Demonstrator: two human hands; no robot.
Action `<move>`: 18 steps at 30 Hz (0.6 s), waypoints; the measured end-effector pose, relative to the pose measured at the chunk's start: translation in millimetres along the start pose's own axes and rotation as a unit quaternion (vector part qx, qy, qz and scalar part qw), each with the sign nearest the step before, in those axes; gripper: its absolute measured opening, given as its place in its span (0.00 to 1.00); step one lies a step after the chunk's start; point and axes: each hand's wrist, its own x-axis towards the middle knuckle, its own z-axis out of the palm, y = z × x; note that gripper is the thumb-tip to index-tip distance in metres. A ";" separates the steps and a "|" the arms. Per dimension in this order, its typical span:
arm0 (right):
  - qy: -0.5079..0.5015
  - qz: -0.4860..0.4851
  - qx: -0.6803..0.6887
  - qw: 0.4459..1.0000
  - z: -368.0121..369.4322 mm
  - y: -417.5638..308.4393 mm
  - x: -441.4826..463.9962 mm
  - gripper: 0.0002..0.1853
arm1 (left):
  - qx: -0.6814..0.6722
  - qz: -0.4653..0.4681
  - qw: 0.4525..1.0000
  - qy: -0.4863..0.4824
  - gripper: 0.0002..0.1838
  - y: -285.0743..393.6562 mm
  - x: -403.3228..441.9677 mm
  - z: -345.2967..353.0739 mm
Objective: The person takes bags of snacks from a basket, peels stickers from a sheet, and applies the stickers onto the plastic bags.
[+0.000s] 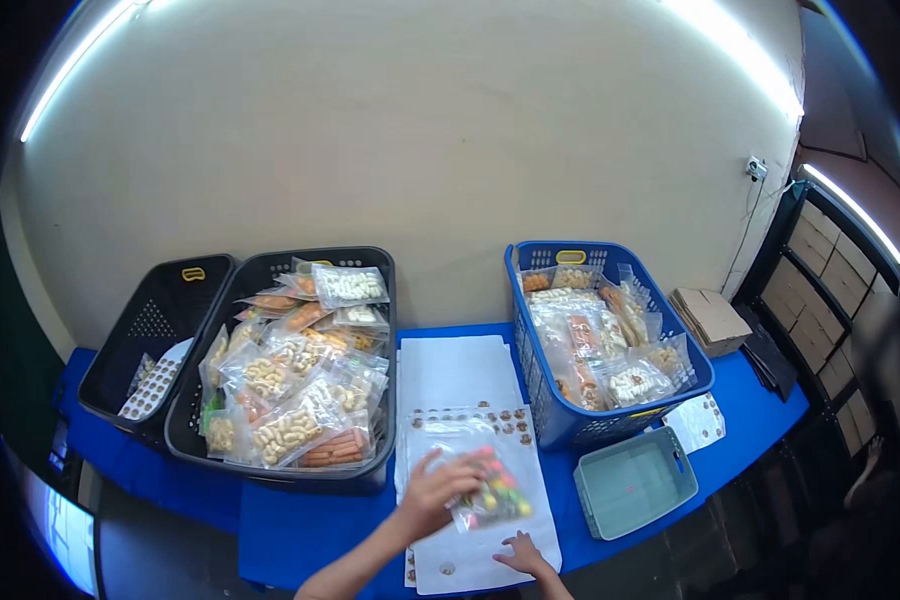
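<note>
Head view: left hand (438, 497) curls its fingers round a clear plastic bag of bright bits (506, 496), maybe to steady it; right hand (520, 553), fingers spread, holds nothing, over white paper (470, 562).

- Two long lights, one on the left (75, 70) and one on the right (735, 50), are shining up high.
- A big plain wall (450, 190) is standing behind the blue table (285, 520).
- A thin dark wire (745, 235) is hanging from a white plug box (757, 168).
- A brown cardboard pile (710, 315) is sitting on the table's right side.
- Flat black things (770, 365) are lying beside it.
- Brown boxes (817, 235) are filling a dark rack (787, 215).
</note>
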 end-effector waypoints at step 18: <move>0.317 -0.302 0.024 0.899 -47.4 -143.3 -85.7 0.14 | -0.479 -0.481 0.732 0.051 0.21 24.9 -124.1 70.5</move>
